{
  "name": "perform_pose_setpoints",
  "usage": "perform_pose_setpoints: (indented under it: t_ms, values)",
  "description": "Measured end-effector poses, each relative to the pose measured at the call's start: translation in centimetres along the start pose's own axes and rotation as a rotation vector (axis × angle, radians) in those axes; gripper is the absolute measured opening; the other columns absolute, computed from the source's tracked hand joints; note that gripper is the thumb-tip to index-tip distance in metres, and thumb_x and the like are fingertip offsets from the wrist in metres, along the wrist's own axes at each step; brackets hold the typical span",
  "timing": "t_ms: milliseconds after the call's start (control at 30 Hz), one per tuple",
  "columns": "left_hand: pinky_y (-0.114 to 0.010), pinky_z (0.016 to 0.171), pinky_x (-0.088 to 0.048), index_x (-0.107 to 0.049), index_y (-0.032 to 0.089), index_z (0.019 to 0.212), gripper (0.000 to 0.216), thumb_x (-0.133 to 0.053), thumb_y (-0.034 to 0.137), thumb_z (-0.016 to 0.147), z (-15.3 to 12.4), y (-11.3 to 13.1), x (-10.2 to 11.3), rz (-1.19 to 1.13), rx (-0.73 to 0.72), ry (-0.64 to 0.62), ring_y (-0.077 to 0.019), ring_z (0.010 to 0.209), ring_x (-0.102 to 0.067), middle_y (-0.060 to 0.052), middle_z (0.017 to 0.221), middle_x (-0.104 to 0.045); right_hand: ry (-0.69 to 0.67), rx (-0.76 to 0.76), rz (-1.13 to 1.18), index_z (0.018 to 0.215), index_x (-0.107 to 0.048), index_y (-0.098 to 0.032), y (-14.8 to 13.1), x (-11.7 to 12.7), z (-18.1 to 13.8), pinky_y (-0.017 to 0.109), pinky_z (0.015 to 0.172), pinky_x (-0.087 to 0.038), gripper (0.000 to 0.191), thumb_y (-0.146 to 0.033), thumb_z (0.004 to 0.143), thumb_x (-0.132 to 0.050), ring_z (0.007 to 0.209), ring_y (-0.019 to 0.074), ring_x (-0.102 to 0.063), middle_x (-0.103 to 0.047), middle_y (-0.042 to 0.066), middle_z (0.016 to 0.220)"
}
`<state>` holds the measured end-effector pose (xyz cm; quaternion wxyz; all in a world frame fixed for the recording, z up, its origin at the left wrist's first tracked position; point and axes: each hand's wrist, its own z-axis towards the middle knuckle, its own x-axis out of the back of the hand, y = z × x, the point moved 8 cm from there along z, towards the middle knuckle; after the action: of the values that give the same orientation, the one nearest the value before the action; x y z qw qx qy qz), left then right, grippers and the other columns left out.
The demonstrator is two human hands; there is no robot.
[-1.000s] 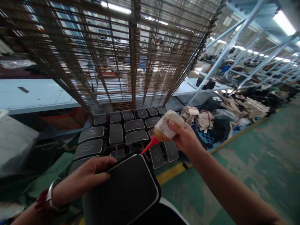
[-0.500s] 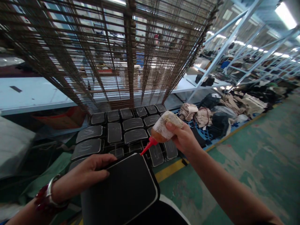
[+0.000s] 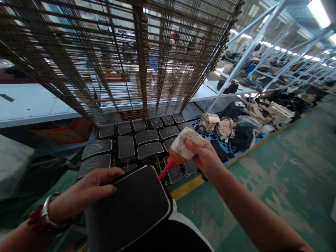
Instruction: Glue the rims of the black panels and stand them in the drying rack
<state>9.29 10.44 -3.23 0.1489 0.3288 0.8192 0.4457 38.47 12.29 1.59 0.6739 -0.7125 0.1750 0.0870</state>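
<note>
My left hand [image 3: 89, 190] grips the upper left edge of a black rounded panel [image 3: 131, 213] with a pale rim, which rests on my lap. My right hand [image 3: 207, 155] is closed round a squeeze bottle [image 3: 183, 145] holding amber liquid, tilted downward. Its red nozzle tip [image 3: 164, 171] points at the panel's upper right corner, touching or nearly touching the edge. A watch and a red band sit on my left wrist.
Several similar black panels [image 3: 136, 141] lie in rows on a low rack ahead. A tall stack of wire drying racks [image 3: 126, 59] rises behind them. Piles of fabric [image 3: 236, 127] lie on a blue pallet to the right. Green floor with a yellow line [image 3: 186, 187].
The panel and both hands have drifted slightly left and lower in view. The nozzle stays at the panel's upper right corner.
</note>
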Motion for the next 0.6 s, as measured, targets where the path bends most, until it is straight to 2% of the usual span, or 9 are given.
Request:
perform_pose_setpoints:
  t_ms: [267, 467, 600]
  values:
    - [-0.038, 0.077, -0.056, -0.073, 0.018, 0.101, 0.036, -0.068, 0.032, 0.068, -0.1, -0.2, 0.7, -0.092, 0.02, 0.026, -0.0318, 0.087, -0.071, -0.005, 0.095, -0.077, 0.02, -0.037, -0.001, 0.093, -0.071, -0.02, 0.8, 1.3, -1.4, 0.026, 0.064, -0.051, 0.036, -0.034, 0.065, -0.089, 0.068, 0.0161, -0.062, -0.069, 0.0, 0.081]
    - [-0.038, 0.074, -0.058, -0.074, 0.02, 0.097, 0.03, -0.074, 0.028, 0.068, -0.7, -0.1, 1.6, -0.171, 0.015, 0.124, -0.0315, 0.083, -0.073, -0.008, 0.095, -0.078, 0.069, -0.043, 0.05, 0.089, -0.071, -0.018, 1.3, 2.5, -2.2, 0.024, 0.062, -0.052, 0.037, -0.034, 0.062, -0.091, 0.07, 0.0158, -0.063, -0.069, 0.001, 0.081]
    - [-0.042, 0.075, -0.06, -0.073, 0.018, 0.101, 0.039, -0.082, 0.027, 0.064, -0.6, -1.2, 2.4, -0.263, 0.007, 0.21, -0.0343, 0.084, -0.073, -0.011, 0.098, -0.077, 0.142, -0.038, 0.098, 0.089, -0.073, -0.018, 1.6, 3.4, -2.6, 0.023, 0.063, -0.054, 0.037, -0.033, 0.061, -0.092, 0.071, 0.0154, -0.064, -0.07, 0.001, 0.081]
